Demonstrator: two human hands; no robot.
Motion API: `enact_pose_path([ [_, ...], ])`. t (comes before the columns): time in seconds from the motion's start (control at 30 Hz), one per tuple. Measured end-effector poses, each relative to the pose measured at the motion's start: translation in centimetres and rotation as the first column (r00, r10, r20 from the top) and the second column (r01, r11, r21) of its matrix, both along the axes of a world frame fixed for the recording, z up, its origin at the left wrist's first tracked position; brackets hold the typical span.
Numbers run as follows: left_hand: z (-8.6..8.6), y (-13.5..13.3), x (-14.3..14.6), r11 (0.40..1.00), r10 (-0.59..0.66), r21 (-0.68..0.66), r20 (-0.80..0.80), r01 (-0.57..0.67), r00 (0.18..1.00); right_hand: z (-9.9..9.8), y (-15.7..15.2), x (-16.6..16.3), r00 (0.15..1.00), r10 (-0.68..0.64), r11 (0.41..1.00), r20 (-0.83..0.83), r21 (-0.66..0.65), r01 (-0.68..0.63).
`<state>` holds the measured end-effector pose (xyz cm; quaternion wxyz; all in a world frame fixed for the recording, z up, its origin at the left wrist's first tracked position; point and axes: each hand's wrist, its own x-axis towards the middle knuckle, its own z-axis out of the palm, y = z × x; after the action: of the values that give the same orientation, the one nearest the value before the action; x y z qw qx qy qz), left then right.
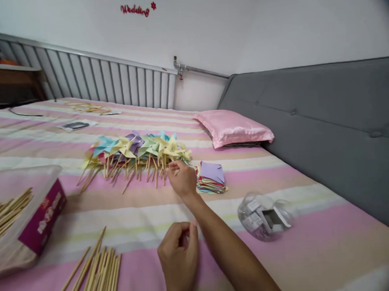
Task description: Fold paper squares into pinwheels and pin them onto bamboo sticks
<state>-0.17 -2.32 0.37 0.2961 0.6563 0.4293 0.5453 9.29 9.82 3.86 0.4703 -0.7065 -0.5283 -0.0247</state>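
Observation:
My right hand [182, 178] reaches to the right end of a row of paper pinwheels [125, 147] on wooden sticks. Its fingers are curled close to a pale yellow pinwheel [171, 148]; whether they grip its stick is hidden. Nearer to me, my left hand [179, 256] is closed, thumb against the forefinger, and anything in that pinch is too small to make out. Just right of my right hand lies a stack of coloured paper squares [212, 173], purple on top. Loose wooden sticks [102, 278] lie left of my left hand.
At left stands a clear plastic box [56, 171] holding more sticks. A round clear container [263, 216] with small boxes lies at right. Farther back are a pink pillow [234, 127], a flat packet [76, 125] and a grey headboard [317, 98] along the striped bed [136, 217].

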Motion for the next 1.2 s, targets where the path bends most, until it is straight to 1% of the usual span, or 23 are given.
enact_pose_path([
  [0.07,0.0,0.0,0.0,1.0,0.016,-0.006,0.007,-0.016,1.0,1.0,-1.9,1.7,0.999,-0.044,0.996,0.029,-0.078,0.046],
  [0.17,-0.1,0.1,-0.1,0.999,0.016,-0.031,0.0,-0.016,1.0,1.6,-4.6,5.1,0.986,-0.136,0.982,0.1,-0.116,0.147],
  [0.23,-0.1,0.1,-0.2,0.999,0.011,-0.052,-0.009,-0.012,1.0,1.2,-5.7,7.2,0.968,-0.205,0.963,0.142,-0.15,0.226],
  [0.37,0.0,0.2,-0.2,0.994,0.022,-0.109,-0.007,-0.023,1.0,-1.0,-6.1,9.9,0.961,-0.216,0.946,0.173,-0.207,0.25],
  [0.5,-0.1,0.2,-0.1,0.99,0.018,-0.137,-0.011,-0.019,1.0,-3.1,-5.1,10.7,0.963,-0.195,0.94,0.185,-0.246,0.238],
  [0.6,-0.2,0.3,-0.1,0.989,0.004,-0.147,-0.027,-0.008,1.0,-3.8,-4.6,11.1,0.967,-0.172,0.936,0.186,-0.275,0.22],
  [0.87,-0.1,0.3,0.0,0.982,0.007,-0.191,-0.048,-0.016,0.999,-4.4,-4.6,12.2,0.981,-0.122,0.917,0.154,-0.361,0.171],
  [1.2,-0.2,0.2,0.2,0.974,0.017,-0.224,-0.021,-0.021,1.0,-4.5,-4.9,13.0,0.988,-0.106,0.91,0.109,-0.389,0.141],
])
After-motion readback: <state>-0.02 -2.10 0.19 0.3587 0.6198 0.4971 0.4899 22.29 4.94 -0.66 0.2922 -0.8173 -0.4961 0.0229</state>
